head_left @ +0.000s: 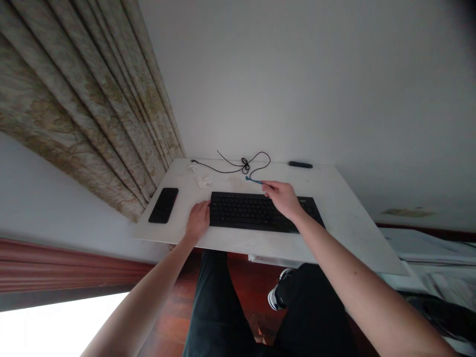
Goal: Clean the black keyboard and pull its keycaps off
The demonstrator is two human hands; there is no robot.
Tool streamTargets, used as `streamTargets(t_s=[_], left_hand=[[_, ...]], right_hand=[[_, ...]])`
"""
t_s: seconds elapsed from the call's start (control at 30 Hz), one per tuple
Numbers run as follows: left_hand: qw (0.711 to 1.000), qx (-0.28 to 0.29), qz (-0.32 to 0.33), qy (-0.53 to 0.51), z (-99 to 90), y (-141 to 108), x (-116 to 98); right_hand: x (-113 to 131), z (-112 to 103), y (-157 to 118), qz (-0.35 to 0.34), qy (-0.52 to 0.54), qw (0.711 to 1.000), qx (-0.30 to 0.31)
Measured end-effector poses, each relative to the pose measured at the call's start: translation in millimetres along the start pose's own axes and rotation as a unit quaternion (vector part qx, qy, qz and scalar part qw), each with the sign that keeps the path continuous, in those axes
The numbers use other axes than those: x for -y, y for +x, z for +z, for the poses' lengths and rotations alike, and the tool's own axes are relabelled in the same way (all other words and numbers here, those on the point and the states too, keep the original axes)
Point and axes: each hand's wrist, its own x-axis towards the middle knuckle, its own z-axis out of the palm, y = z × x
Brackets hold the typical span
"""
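Pinching a slim blue stick (253,180) between the fingers of my right hand (283,199) over the keyboard (238,210), left hand (197,220) resting beside it, fingers loosely apart

The person is wearing dark, almost black trousers (213,307) that are falling in loose, matte folds, along with 1 black sneaker (278,292) showing a white sole edge. The left forearm (148,292) and right forearm (353,282) are showing bare and smooth, and the left hand (197,220) and right hand (282,199) are showing ungloved.
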Motion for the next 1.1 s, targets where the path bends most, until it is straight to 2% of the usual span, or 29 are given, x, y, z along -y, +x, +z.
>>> streamTargets(t_s=[0.13, 0.23, 0.37, 0.47, 0.57, 0.67, 0.73, 0.8, 0.93, 1.1], left_hand=[[1.0, -0.001, 0.006, -0.007, 0.9, -0.7, -0.8], [1.0, -0.002, 0.003, -0.008, 1.1, -0.5, -1.2], [1.0, 0.003, 0.003, -0.002, 0.7, 0.5, -2.1], [1.0, 0.011, 0.003, 0.011, -0.2, 1.7, -2.9], [1.0, 0.016, 0.0, 0.022, -1.1, 2.6, -3.3], [0.999, 0.022, 0.001, 0.038, -1.2, 2.9, -3.1], [0.998, 0.024, 0.005, 0.055, -0.8, 2.9, -2.9], [0.997, 0.022, 0.008, 0.072, -0.4, 2.8, -3.2], [0.996, 0.019, 0.014, 0.092, -0.7, 2.4, -4.8], [0.996, 0.021, 0.016, 0.091, -2.3, 2.5, -6.4]], right_hand=[[19.6, 64.1, 22.0, 0.061, 0.133, 0.988, 0.039], [25.1, 100.2, 32.0, 0.14, 0.219, 0.964, 0.057], [21.0, 126.4, 36.9, 0.193, 0.343, 0.915, 0.087], [13.8, 135.7, 37.9, 0.194, 0.377, 0.902, 0.085], [8.7, 140.7, 38.9, 0.169, 0.342, 0.923, 0.054], [8.0, 143.8, 39.4, 0.118, 0.207, 0.971, 0.022], [9.9, 146.4, 39.1, 0.082, 0.108, 0.991, 0.022], [12.5, 150.0, 38.5, 0.068, 0.06, 0.995, 0.031], [15.4, 157.6, 39.3, 0.084, 0.057, 0.994, 0.049], [12.3, 159.0, 43.6, 0.095, 0.006, 0.99, 0.108]])
